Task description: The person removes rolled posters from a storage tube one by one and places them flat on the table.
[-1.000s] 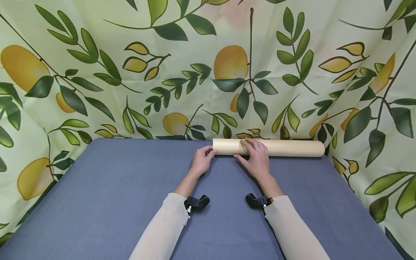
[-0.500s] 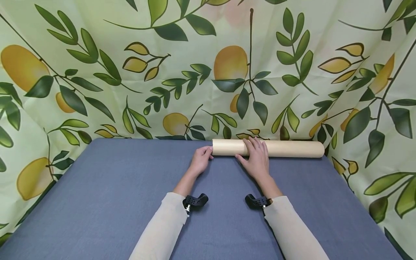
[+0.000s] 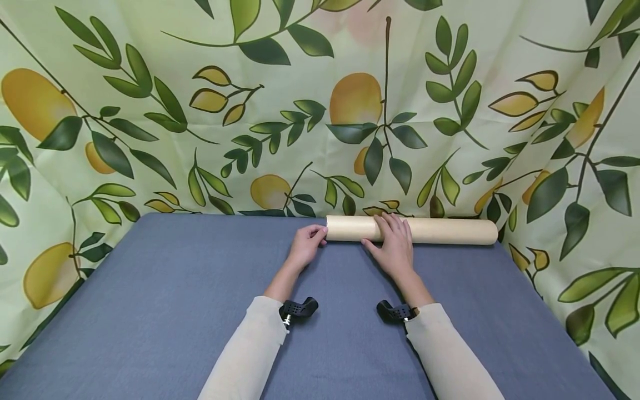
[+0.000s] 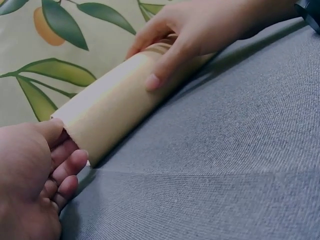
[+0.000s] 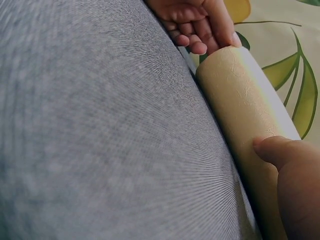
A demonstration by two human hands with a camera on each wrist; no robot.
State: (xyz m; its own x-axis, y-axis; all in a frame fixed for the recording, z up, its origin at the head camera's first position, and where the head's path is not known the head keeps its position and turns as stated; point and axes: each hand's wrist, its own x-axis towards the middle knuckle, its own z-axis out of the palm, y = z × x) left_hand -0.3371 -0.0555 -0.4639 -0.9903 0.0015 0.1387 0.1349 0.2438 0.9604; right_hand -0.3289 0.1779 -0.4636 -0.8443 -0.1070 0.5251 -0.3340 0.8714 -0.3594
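A long pale-beige roll (image 3: 450,231) with a smooth, slightly creased surface lies crosswise along the back of the blue-grey cloth-covered table (image 3: 200,278). At its left end, my left hand (image 3: 306,244) pinches the rim between thumb and fingers; the left wrist view shows the thumb (image 4: 55,131) on the edge and the fingers curled at the end opening. Farther along, my right hand (image 3: 395,244) grips the roll from above. Its thumb (image 5: 270,147) presses the near side while the fingers curve over the top, their tips partly hidden behind the roll in the left wrist view.
Behind the roll hangs a curtain (image 3: 290,139) printed with fruit and leaves, which also runs down both sides. Black wrist camera mounts (image 3: 300,307) sit on both forearms, at the ends of light sleeves (image 3: 250,350).
My left hand has shifted slightly left, its fingers drawing in at the roll's end. My right fingers have moved a little rightward over the top. The roll stays in place.
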